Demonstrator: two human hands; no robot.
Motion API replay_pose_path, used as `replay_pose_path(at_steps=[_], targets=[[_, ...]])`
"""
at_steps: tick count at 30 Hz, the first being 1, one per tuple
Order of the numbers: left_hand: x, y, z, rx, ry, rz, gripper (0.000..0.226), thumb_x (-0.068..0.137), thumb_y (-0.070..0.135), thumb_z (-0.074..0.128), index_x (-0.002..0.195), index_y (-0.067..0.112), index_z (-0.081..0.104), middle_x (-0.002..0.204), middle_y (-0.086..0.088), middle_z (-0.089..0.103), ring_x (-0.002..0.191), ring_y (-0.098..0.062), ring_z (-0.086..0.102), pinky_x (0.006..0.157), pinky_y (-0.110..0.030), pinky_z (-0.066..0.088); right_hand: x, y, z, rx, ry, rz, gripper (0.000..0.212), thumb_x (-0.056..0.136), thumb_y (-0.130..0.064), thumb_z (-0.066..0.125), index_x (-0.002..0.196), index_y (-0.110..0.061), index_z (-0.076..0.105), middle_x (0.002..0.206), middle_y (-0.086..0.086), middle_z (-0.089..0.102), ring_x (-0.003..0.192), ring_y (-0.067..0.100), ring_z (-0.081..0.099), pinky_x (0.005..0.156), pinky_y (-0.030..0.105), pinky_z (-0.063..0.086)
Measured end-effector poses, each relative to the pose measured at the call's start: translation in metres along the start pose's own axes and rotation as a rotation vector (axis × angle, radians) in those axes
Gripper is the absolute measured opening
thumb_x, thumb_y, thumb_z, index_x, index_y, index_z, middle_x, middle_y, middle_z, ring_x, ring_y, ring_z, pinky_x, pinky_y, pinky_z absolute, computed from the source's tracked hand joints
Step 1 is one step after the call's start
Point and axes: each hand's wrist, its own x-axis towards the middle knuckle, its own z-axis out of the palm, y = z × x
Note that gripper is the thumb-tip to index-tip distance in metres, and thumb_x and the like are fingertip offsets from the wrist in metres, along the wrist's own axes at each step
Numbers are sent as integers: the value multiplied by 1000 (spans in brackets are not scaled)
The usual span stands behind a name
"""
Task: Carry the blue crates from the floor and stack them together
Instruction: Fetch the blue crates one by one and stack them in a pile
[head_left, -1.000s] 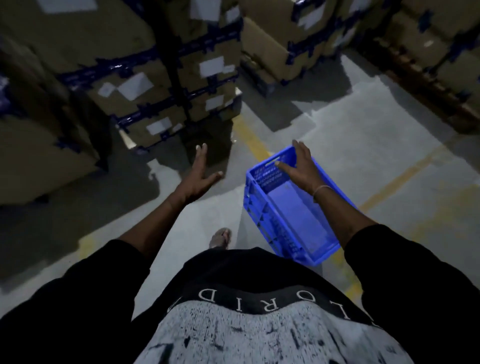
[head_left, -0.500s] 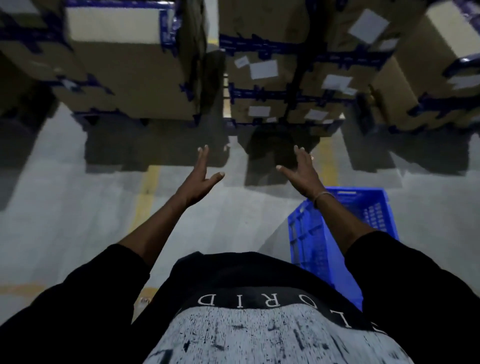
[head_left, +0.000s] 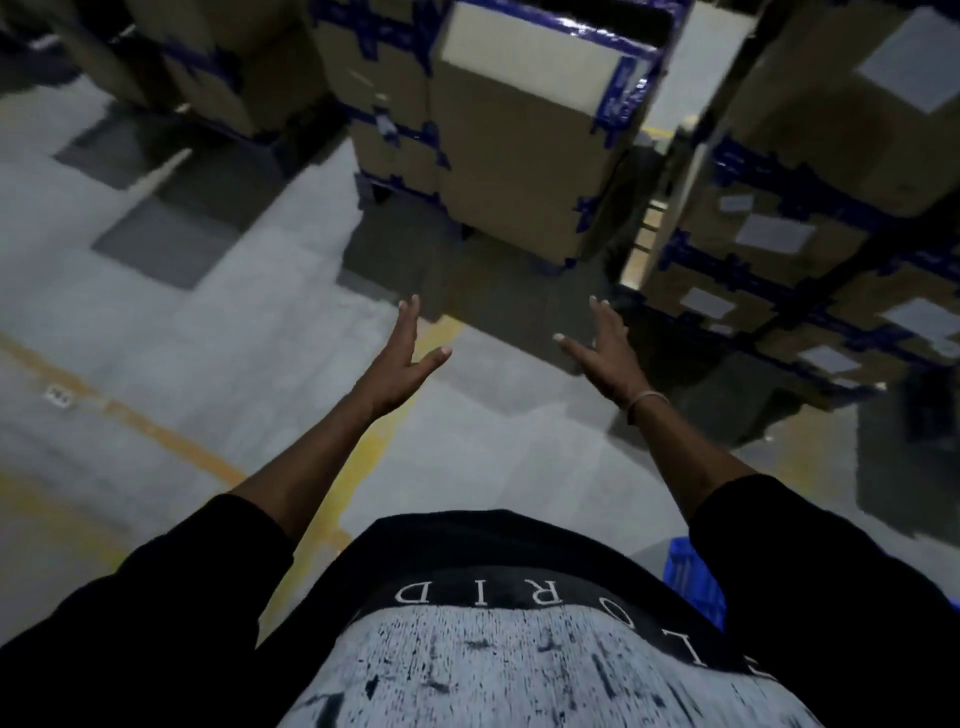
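Note:
Only a corner of one blue crate (head_left: 693, 584) shows, low on the right, tucked between my torso and my right sleeve. My left hand (head_left: 402, 361) is stretched out in front of me with straight, spread fingers and holds nothing. My right hand (head_left: 602, 351) is held out the same way, palm turned inward, fingers straight and empty, with a thin bangle on its wrist. Both hands hover over the grey floor, well away from the crate.
Tall stacks of cardboard boxes with blue strapping (head_left: 524, 140) stand straight ahead, with more stacks at the right (head_left: 810, 218) and upper left (head_left: 218, 67). Yellow floor lines (head_left: 171, 441) cross the grey concrete (head_left: 218, 332) at the left.
The view has swung left. The blue crate has slid from the middle right to the lower right edge and is nearly out of sight. Both hands stay outstretched and empty.

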Motion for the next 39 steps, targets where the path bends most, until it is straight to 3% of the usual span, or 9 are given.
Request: replay_pose_path(at_steps=[4,11,25,32,39], targets=[[-8,-32,-64,-29,94,-55,93,94,64,57,160,43,-6,168,16,-17,155,-15,19,124,-47,26,37,-60,58,-1,-95,-77,88,87,-55,64,156,-29,17,165,-5,4,151,14,8,111,26,12],[-8,-80,-149,-95,269,-167,93,95,62,57,160,44,-7,167,17,-18,154,-14,23,124,-45,26,115,-142,135,-35,-268,-203,88,86,-60,63,155,-33,17,165,-4,5,151,17,9,120,47,20],[73,-141,-319,-189,647,-372,94,91,70,57,157,51,-7,167,20,-15,154,-10,22,123,-44,27,347,-323,278,-81,-586,-396,97,74,-74,64,153,-37,22,161,-9,11,148,24,21,117,54,28],[99,-170,-393,-283,845,-463,89,94,63,58,159,47,0,170,17,3,152,-6,24,122,-37,26,426,-421,359,-194,-711,-516,93,81,-69,60,155,-31,18,161,-4,9,147,25,21,118,49,26],[119,-239,-493,-342,939,-505,89,96,56,60,159,47,-3,170,17,4,152,-8,26,113,-31,31,485,-514,475,-234,-780,-545,91,84,-64,62,155,-28,18,160,-4,11,145,25,27,118,41,28]])
